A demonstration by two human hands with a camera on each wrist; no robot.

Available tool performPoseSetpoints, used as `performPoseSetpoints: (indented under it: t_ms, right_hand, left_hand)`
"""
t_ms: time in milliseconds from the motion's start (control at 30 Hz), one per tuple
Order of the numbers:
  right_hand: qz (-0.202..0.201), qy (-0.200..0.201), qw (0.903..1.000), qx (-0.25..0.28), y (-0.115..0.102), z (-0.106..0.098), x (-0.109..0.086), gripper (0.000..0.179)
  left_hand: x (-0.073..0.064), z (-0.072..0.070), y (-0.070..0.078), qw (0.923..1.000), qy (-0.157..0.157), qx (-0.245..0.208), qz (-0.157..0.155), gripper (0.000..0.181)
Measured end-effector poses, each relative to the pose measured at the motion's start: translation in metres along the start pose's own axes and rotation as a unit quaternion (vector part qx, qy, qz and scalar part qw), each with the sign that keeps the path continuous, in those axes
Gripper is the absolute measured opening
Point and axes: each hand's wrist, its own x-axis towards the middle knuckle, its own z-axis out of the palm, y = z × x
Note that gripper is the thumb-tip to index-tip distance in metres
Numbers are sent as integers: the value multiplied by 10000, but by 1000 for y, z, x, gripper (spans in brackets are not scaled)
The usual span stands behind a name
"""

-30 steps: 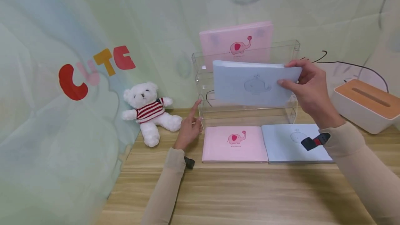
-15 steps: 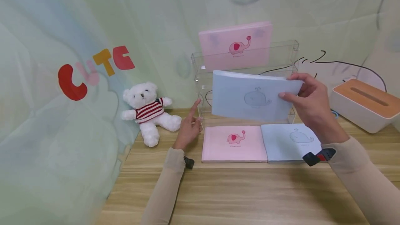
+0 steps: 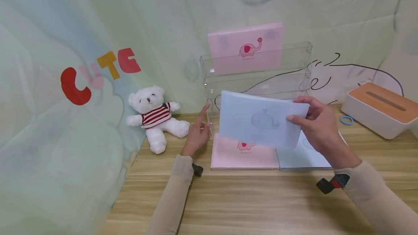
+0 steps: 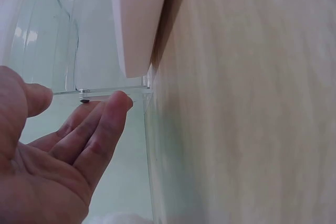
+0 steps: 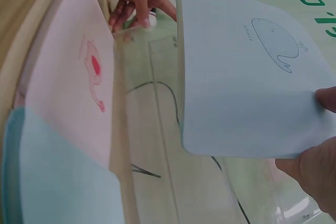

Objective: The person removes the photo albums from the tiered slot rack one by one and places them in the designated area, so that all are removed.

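In the head view, we see soft, even light, a diffuse shadow on the tabletop (image 3: 248,198) beside the right sleeve (image 3: 378,195), glints on the clear rack (image 3: 258,78) and blur along the blue booklet's (image 3: 256,126) lower edge.

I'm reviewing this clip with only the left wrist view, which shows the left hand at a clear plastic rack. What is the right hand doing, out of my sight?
Observer: The right hand pinches a light-blue rectangular booklet with a whale drawing near one end, between thumb and fingers.

Operator: Nothing of that reaches my picture. Does anything stand off to the right of it?

Observer: Yes, the head view shows a white oblong box with a slotted, wood-coloured lid there.
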Motion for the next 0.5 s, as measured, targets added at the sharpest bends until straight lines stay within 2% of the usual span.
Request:
performPoseSetpoints:
  t_ms: [333, 500]
  right_hand:
    - [384, -295, 9986, 227, 17, 7, -14, 44]
    - [673, -376, 9952, 605, 28, 8, -23, 45]
  left_hand:
    - [1, -1, 0, 10000, 27, 47, 44, 79]
    - [1, 0, 0, 10000, 25, 18, 36, 80]
